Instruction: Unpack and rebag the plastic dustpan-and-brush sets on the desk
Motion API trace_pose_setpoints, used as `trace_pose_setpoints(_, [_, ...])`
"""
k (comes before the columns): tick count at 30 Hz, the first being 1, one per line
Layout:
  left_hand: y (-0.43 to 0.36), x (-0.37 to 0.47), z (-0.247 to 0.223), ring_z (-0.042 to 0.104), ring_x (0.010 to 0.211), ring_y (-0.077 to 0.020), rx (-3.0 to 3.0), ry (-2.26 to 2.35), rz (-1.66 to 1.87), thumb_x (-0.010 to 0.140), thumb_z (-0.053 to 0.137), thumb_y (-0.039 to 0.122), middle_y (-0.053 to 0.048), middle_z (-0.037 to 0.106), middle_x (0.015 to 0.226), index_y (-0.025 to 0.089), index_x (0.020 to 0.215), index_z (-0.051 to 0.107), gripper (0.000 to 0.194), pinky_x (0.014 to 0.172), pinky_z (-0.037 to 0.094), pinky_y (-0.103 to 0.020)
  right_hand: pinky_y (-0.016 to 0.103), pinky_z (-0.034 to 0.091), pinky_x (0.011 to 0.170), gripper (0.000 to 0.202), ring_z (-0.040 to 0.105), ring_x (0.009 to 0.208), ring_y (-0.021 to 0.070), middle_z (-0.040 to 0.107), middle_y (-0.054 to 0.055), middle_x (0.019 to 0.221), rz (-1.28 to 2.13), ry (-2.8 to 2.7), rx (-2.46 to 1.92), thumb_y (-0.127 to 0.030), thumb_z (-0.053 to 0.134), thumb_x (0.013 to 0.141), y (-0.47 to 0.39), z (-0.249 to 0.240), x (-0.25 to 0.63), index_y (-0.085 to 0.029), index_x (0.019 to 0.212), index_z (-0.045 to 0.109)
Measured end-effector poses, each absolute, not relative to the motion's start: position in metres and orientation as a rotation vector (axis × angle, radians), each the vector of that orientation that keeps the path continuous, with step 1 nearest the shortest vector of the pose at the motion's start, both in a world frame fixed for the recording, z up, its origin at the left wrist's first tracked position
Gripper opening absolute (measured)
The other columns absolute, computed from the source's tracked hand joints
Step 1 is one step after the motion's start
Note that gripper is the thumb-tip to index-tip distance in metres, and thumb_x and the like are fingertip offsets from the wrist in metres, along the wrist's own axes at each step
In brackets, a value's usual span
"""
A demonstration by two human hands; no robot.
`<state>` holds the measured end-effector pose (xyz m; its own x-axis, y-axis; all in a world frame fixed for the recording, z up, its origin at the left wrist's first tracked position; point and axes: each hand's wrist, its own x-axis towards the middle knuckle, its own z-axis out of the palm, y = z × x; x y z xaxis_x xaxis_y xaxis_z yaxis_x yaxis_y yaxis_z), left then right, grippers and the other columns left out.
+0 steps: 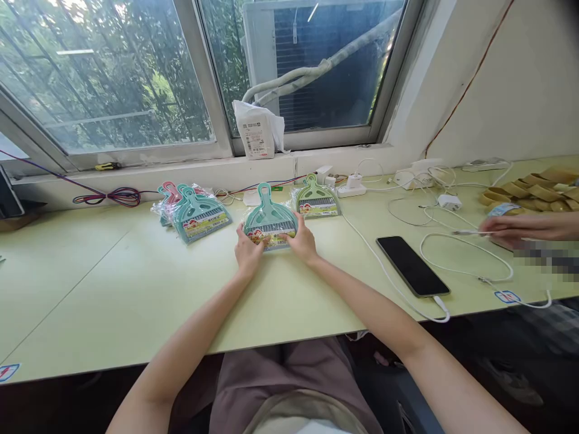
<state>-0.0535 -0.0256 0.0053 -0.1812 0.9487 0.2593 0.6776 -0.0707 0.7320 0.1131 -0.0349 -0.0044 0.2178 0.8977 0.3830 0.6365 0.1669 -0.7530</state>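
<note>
Looks like a workshop: long worktable, wrapped dustpan sets, coiled cables.

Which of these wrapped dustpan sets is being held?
The mint-green, plastic-wrapped dustpan set, gripped between the left hand and right hand. The olive-green set on its right and the teal-and-pink group of sets on its left are unheld.
</note>
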Motion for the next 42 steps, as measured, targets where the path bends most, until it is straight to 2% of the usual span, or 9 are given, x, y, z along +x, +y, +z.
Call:
trace_pose_setpoints(7, [-0.023,-0.054,0.0,0.06,0.117,-0.0302,1.773,1.853,1.117,0.076,0.069,0.043,-0.014,0.06,0.131,0.021,0.14,0.03,0.078,0.099,0.044,-0.041,0.045,0.05,0.089,0.078,0.064,0.106,0.033,0.064,0.01,0.127,0.373,-1.5,-1.534,-0.03,0.069,0.079,-0.031,-0.008,0.118,-0.027,0.147,0.031])
trace_pose_setpoints(16, [-0.021,-0.055,-0.002,0.061,0.116,-0.0294,1.784,1.853,1.07,0.079,0.067,0.036,-0.012,0.063,0.128,0.021,0.141,0.029,0.074,0.096,0.046,-0.04,0.044,0.051,0.086,0.074,0.065,0.1,0.032,0.068,0.01,0.118,0.436,-1.51,-1.528,-0.029,0.067,0.078,-0.028,-0.01,0.123,-0.023,0.145,0.034])
trace_pose_setpoints(23, [-0.017,-0.057,0.003,0.065,0.106,-0.0313,1.811,1.874,1.01,0.08,0.065,0.03,-0.014,0.068,0.116,0.019,0.139,0.036,0.067,0.088,0.048,-0.04,0.045,0.049,0.089,0.074,0.064,0.103,0.0324,0.068,0.01,0.118,0.443,-1.498,-1.512,-0.026,0.068,0.076,-0.022,-0.013,0.128,-0.021,0.143,0.038])
trace_pose_setpoints(32, [-0.013,-0.065,0.006,0.067,0.1,-0.0308,1.872,1.854,0.985,0.082,0.062,0.025,-0.012,0.071,0.108,0.021,0.134,0.045,0.055,0.083,0.049,-0.038,0.04,0.049,0.089,0.072,0.065,0.098,0.0268,0.066,0.008,0.123,0.489,-1.543,-1.458,-0.025,0.065,0.075,-0.015,-0.018,0.139,-0.024,0.142,0.039])
trace_pose_setpoints(42, [-0.008,-0.07,0.002,0.067,0.097,-0.0272,1.862,1.8,1.023,0.083,0.062,0.024,-0.01,0.072,0.108,0.021,0.133,0.047,0.052,0.083,0.048,-0.034,0.044,0.048,0.091,0.072,0.064,0.096,0.0263,0.067,0.009,0.117,0.587,-1.552,-1.351,-0.023,0.061,0.077,-0.006,-0.027,0.145,-0.025,0.144,0.036])
